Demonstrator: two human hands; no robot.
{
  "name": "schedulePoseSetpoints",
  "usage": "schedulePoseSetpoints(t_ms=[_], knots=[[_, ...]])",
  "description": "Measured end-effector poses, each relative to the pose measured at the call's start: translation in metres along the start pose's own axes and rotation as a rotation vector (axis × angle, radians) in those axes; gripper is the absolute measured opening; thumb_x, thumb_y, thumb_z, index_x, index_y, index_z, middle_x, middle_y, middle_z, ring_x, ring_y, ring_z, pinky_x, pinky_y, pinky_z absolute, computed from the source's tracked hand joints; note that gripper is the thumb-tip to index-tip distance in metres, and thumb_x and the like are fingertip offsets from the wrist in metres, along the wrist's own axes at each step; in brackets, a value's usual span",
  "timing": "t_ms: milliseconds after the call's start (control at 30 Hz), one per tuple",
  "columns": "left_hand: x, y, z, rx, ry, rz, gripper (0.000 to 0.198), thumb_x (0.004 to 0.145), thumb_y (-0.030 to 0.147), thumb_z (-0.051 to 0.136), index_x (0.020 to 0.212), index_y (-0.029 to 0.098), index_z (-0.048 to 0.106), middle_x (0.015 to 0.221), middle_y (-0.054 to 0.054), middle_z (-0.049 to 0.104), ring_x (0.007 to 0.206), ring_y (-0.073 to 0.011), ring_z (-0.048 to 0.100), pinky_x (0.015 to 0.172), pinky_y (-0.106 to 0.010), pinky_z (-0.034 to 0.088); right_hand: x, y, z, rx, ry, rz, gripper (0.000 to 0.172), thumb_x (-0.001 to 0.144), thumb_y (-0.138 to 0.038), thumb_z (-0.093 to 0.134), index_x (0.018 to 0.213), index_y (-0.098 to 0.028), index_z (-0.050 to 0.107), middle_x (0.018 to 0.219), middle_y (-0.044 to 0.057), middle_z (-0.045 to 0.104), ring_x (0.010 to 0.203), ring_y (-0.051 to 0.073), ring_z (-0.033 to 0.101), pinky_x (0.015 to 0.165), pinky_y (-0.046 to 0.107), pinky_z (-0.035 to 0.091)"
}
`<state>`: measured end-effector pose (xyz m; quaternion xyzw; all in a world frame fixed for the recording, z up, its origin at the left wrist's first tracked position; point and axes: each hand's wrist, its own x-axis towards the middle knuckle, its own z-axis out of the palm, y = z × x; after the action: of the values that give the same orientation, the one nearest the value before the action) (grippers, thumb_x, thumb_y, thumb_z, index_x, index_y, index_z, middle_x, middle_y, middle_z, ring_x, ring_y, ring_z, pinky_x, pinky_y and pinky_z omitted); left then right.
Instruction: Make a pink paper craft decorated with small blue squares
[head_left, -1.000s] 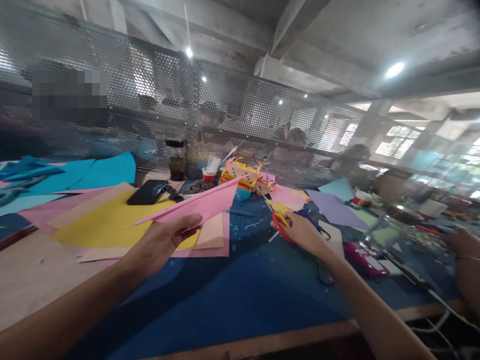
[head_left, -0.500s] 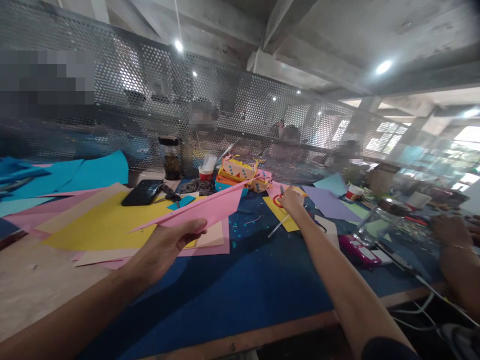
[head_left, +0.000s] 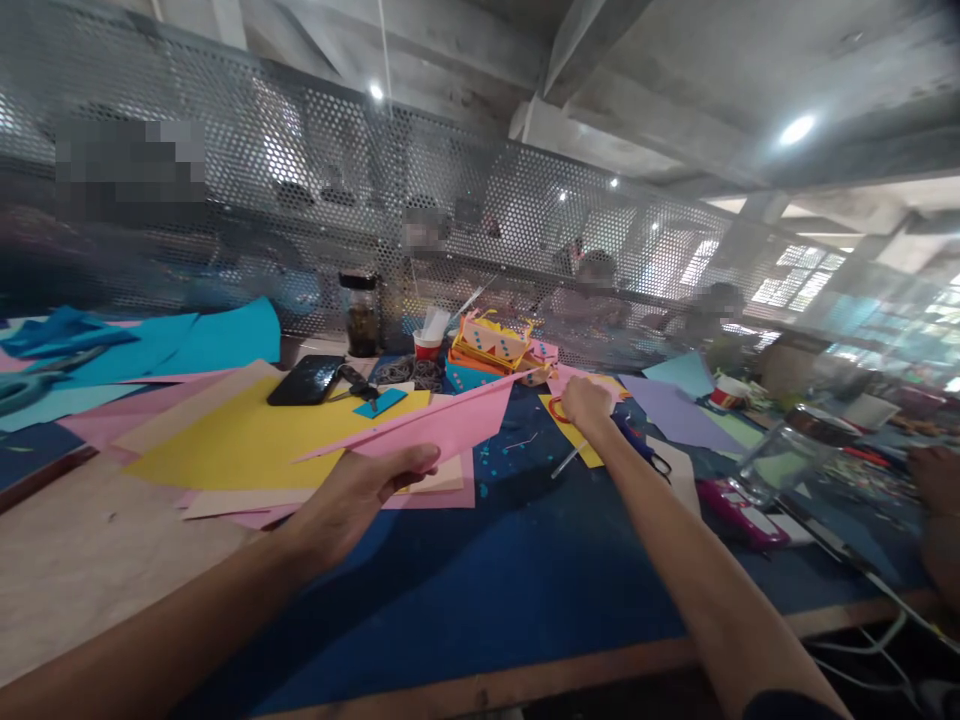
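Note:
My left hand [head_left: 356, 500] pinches a folded sheet of pink paper [head_left: 472, 422] between thumb and fingers, above the other sheets. My right hand [head_left: 589, 405] is stretched forward over the table, fingers curled at a pair of scissors; a red handle loop [head_left: 556, 408] shows beside the fingertips, and the rest is hidden. Under it lie a yellow sheet [head_left: 592, 455] and pink paper. A thin white stick [head_left: 568, 460] lies just nearer to me. Left of the right hand stands a stack of decorated paper pieces [head_left: 491, 345], orange, yellow and blue.
Yellow paper [head_left: 247, 450] and a black phone [head_left: 306, 380] lie left; blue sheets [head_left: 225, 340] are behind. A dark-lidded jar [head_left: 360, 315] stands by the mesh screen [head_left: 480, 220]. Rightward are a clear jar [head_left: 795, 455], a magenta object [head_left: 739, 515] and another person's hand [head_left: 937, 480].
The view has swung slightly left, so things appear shifted right. My left hand keeps the pink paper; my right hand stays at the red-handled scissors. The other person's hand has moved toward the right edge.

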<state>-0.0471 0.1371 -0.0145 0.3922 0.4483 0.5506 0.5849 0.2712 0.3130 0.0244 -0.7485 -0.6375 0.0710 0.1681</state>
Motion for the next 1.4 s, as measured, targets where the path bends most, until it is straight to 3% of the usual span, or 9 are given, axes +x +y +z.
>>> schedulePoseSetpoints(t_ms=[233, 300, 400, 567, 667, 767, 867, 967, 1400], knots=[[0.001, -0.003, 0.002, 0.010, -0.068, 0.016, 0.035, 0.063, 0.047, 0.103, 0.081, 0.021, 0.089, 0.092, -0.007, 0.083, 0.095, -0.0239, 0.073, 0.098, -0.035, 0.062, -0.093, -0.014, -0.008, 0.512, -0.404, -0.345, 0.038, 0.104, -0.037, 0.068, 0.138, -0.022, 0.063, 0.128, 0.009, 0.079, 0.106, 0.018, 0.079, 0.088, 0.029, 0.065], [0.000, -0.003, 0.004, 0.018, -0.091, 0.008, 0.033, 0.065, 0.044, 0.103, 0.083, 0.021, 0.089, 0.095, -0.008, 0.084, 0.095, -0.0243, 0.073, 0.096, -0.034, 0.063, -0.119, -0.021, 0.000, 0.917, -0.599, -0.398, 0.046, 0.096, -0.045, 0.078, 0.130, -0.018, 0.064, 0.131, 0.014, 0.077, 0.106, 0.021, 0.079, 0.086, 0.032, 0.066], [-0.002, -0.004, 0.007, 0.021, -0.150, -0.024, 0.030, 0.068, 0.041, 0.101, 0.087, 0.021, 0.089, 0.098, -0.008, 0.084, 0.095, -0.0238, 0.074, 0.094, -0.033, 0.063, -0.145, -0.030, 0.013, 1.174, -0.630, -0.378, 0.053, 0.082, -0.054, 0.090, 0.114, -0.018, 0.068, 0.114, 0.011, 0.081, 0.092, 0.019, 0.079, 0.079, 0.028, 0.065], [-0.004, -0.005, 0.010, 0.024, -0.182, -0.049, 0.031, 0.067, 0.042, 0.102, 0.086, 0.021, 0.089, 0.097, -0.006, 0.083, 0.094, -0.0213, 0.073, 0.091, -0.029, 0.063, -0.167, -0.028, 0.020, 1.046, -0.578, -0.368, 0.048, 0.092, -0.067, 0.075, 0.090, -0.021, 0.061, 0.078, 0.004, 0.078, 0.062, 0.015, 0.072, 0.060, 0.026, 0.056], [-0.003, -0.005, 0.010, 0.041, -0.110, -0.078, 0.037, 0.057, 0.043, 0.106, 0.080, 0.020, 0.088, 0.091, -0.006, 0.081, 0.088, -0.0206, 0.071, 0.083, -0.029, 0.062, -0.180, -0.015, 0.015, 0.831, -0.326, -0.484, 0.048, 0.105, -0.063, 0.059, 0.079, -0.023, 0.056, 0.064, -0.001, 0.068, 0.052, 0.013, 0.062, 0.055, 0.027, 0.048], [-0.002, -0.004, 0.010, 0.118, -0.063, -0.126, 0.038, 0.053, 0.044, 0.106, 0.073, 0.018, 0.086, 0.079, -0.005, 0.077, 0.077, -0.0175, 0.067, 0.072, -0.026, 0.058, -0.187, -0.007, 0.006, 0.588, 0.099, -0.715, 0.032, 0.108, -0.048, 0.062, 0.088, -0.023, 0.062, 0.078, 0.001, 0.070, 0.072, 0.017, 0.067, 0.071, 0.031, 0.052], [-0.002, -0.004, 0.009, 0.240, -0.086, -0.172, 0.038, 0.054, 0.047, 0.104, 0.067, 0.018, 0.083, 0.071, -0.005, 0.074, 0.071, -0.0169, 0.064, 0.069, -0.026, 0.055, -0.181, -0.008, -0.003, 0.360, 0.293, -0.936, 0.017, 0.109, -0.038, 0.063, 0.112, -0.022, 0.068, 0.112, 0.009, 0.075, 0.110, 0.026, 0.069, 0.098, 0.041, 0.052], [-0.003, -0.006, 0.007, 0.352, -0.122, -0.192, 0.039, 0.057, 0.048, 0.103, 0.067, 0.017, 0.081, 0.067, -0.006, 0.073, 0.067, -0.0182, 0.064, 0.064, -0.028, 0.052, -0.168, -0.012, -0.003, 0.245, 0.242, -0.960, 0.024, 0.111, -0.038, 0.062, 0.128, -0.021, 0.067, 0.129, 0.012, 0.074, 0.124, 0.030, 0.066, 0.106, 0.046, 0.048], [-0.005, -0.014, -0.007, 0.580, -0.147, -0.124, 0.038, 0.064, 0.055, 0.098, 0.059, 0.022, 0.079, 0.060, -0.006, 0.074, 0.056, -0.0194, 0.064, 0.054, -0.027, 0.048, -0.150, -0.002, 0.022, 0.419, -0.051, -0.804, 0.014, 0.111, -0.030, 0.061, 0.115, -0.022, 0.072, 0.106, 0.004, 0.080, 0.099, 0.021, 0.073, 0.089, 0.035, 0.048]])
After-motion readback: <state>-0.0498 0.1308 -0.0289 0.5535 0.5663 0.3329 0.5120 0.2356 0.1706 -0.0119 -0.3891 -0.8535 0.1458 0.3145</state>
